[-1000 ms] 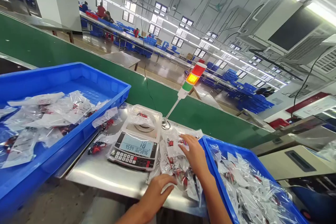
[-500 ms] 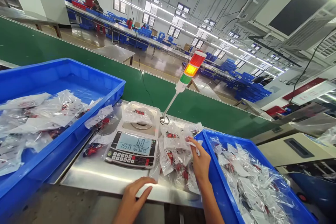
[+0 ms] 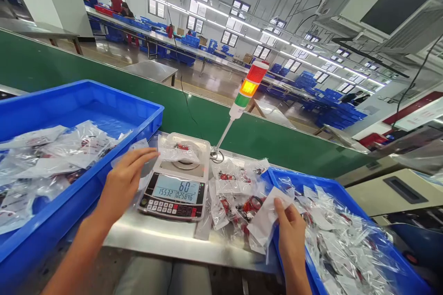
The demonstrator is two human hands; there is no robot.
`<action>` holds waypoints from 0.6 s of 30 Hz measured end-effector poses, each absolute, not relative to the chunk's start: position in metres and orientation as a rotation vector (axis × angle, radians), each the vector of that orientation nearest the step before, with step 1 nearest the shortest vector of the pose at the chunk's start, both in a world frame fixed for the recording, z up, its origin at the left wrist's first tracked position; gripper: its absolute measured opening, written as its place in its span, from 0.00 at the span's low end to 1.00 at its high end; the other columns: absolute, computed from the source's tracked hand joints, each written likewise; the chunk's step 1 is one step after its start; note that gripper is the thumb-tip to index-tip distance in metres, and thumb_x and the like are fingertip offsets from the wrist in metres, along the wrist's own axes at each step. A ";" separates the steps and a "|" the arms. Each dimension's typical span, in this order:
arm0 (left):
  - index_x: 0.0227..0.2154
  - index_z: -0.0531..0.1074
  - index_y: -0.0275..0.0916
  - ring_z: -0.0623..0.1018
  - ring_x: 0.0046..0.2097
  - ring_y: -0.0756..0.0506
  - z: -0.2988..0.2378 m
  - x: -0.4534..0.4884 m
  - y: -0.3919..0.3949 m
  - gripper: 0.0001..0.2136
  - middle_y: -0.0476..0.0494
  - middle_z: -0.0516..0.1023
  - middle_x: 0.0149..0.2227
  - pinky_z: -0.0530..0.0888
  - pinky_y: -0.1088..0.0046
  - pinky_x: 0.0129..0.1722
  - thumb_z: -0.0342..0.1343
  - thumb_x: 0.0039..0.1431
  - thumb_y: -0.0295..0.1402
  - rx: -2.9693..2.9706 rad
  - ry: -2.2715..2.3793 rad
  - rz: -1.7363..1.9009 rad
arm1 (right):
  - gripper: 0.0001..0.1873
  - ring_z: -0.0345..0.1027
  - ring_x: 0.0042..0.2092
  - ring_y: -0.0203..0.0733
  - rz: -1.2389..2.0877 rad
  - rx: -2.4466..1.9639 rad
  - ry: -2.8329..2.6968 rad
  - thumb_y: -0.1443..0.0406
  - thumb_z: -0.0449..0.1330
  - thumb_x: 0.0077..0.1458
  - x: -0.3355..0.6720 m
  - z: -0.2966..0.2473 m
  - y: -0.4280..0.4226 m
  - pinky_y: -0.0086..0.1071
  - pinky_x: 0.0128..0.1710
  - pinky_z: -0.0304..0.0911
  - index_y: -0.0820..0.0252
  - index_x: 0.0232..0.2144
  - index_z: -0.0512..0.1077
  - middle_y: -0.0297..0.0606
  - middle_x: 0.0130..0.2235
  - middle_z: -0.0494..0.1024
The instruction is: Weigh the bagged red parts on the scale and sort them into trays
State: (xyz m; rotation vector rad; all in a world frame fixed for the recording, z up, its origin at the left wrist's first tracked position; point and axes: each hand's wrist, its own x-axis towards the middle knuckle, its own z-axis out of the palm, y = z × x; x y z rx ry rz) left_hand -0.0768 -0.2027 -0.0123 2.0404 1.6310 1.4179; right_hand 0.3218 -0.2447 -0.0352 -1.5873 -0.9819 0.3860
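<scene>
A digital scale with a lit display reading 60 stands in the middle of the metal bench. On its pan lies a clear plastic bag with a small red part inside. My left hand reaches in from the left, fingers stretched out, its fingertips at the left edge of that bag. Between thumb and fingers, my right hand pinches another plastic bag with a white paper and red and black parts in it. Several similar bags lie right of the scale, beneath and beside the held one.
A blue bin with bagged parts stands at left, another blue bin full of bags at right. A signal tower, lit yellow, rises behind the scale. A green partition runs along the back; people sit far beyond.
My left hand has moved from the bench's front edge up and left to the scale. My right hand has drawn a bag with white paper towards the right bin.
</scene>
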 end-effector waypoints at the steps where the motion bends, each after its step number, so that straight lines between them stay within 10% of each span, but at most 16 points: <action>1: 0.52 0.77 0.46 0.71 0.62 0.40 -0.011 -0.086 -0.184 0.19 0.44 0.74 0.60 0.67 0.54 0.65 0.43 0.67 0.36 2.131 1.590 1.317 | 0.25 0.52 0.22 0.34 0.419 -1.585 -0.976 0.44 0.67 0.47 0.316 -0.031 -0.240 0.29 0.21 0.49 0.56 0.20 0.65 0.24 0.18 0.59; 7: 0.26 0.79 0.43 0.70 0.63 0.36 -0.005 -0.090 -0.102 0.13 0.41 0.82 0.51 0.65 0.50 0.65 0.56 0.54 0.46 2.067 1.329 1.256 | 0.24 0.64 0.27 0.39 0.537 -1.266 -1.050 0.44 0.62 0.53 0.239 0.015 -0.171 0.30 0.26 0.60 0.60 0.32 0.74 0.31 0.24 0.73; 11: 0.35 0.79 0.39 0.79 0.53 0.37 0.030 -0.101 -0.111 0.18 0.40 0.83 0.47 0.73 0.55 0.59 0.55 0.57 0.49 1.843 1.607 1.589 | 0.19 0.75 0.47 0.48 0.573 -0.971 -1.315 0.51 0.57 0.60 0.187 0.029 -0.129 0.41 0.50 0.67 0.58 0.39 0.78 0.40 0.43 0.83; 18: 0.40 0.78 0.42 0.82 0.42 0.46 0.088 -0.105 -0.186 0.15 0.59 0.83 0.36 0.74 0.69 0.49 0.52 0.65 0.46 1.816 2.026 1.847 | 0.15 0.57 0.68 0.50 0.712 -0.956 -1.736 0.60 0.57 0.62 0.194 -0.007 -0.152 0.52 0.68 0.50 0.50 0.49 0.77 0.38 0.59 0.76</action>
